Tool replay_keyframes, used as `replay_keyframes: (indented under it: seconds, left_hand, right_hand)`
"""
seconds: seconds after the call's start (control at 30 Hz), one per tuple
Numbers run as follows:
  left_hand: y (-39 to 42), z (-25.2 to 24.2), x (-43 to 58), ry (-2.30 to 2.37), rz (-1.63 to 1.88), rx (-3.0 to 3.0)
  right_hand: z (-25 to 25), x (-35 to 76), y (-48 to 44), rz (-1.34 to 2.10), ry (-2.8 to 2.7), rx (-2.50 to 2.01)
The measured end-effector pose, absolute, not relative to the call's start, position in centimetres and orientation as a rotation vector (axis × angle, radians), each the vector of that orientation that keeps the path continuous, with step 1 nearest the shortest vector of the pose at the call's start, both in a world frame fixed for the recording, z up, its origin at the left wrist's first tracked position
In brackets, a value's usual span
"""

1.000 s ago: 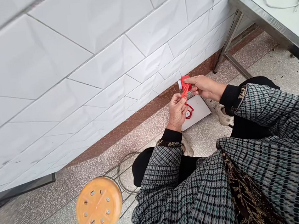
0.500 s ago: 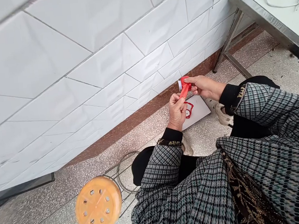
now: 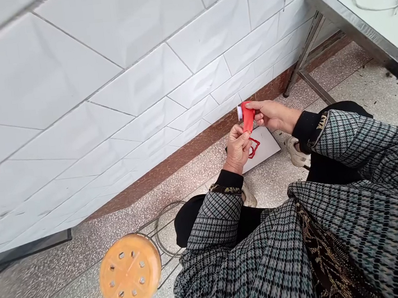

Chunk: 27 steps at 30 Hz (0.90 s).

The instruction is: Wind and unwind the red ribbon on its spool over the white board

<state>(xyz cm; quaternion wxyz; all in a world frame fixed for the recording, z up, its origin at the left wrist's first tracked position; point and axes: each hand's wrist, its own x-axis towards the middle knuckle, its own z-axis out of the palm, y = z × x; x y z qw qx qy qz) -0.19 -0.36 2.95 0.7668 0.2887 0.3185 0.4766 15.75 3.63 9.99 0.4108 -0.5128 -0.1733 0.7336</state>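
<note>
My right hand (image 3: pixel 274 114) grips a roll of red ribbon (image 3: pixel 249 110), its thumb lying over the top. A white spool end (image 3: pixel 239 112) sticks out on the roll's left side. Between my hands runs a short length of the ribbon, its lower end pinched by the thumb and fingers of my left hand (image 3: pixel 237 150). Below them, on the floor, lies a flat white panel (image 3: pixel 269 145). On the panel is a red looped outline (image 3: pixel 256 146), partly covered by my left hand.
A white tiled wall (image 3: pixel 164 86) with a brown skirting rises in front. An orange stool (image 3: pixel 130 272) with metal legs stands at the lower left. At the upper right, a metal-framed table (image 3: pixel 348 14) carries a loop of pale cord (image 3: pixel 357 2). My shoes flank the panel.
The ribbon between my hands now hangs more steeply and looks flatter. My left hand has shifted slightly to the right, while my right hand stays almost in place.
</note>
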Motion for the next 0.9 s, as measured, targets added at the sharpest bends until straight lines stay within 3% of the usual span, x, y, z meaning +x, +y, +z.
replay_keyframes:
  seconds: [0.23,0.9]
  left_hand:
    - [-0.3,2.7,0.0,0.838,0.901,0.592]
    - [0.8,1.8,-0.5,0.918,1.134,0.768]
  right_hand:
    - [9.7,15.7,3.7,1.854,-0.376,-1.218]
    - [11.1,16.7,3.2,2.057,-0.295,-1.243]
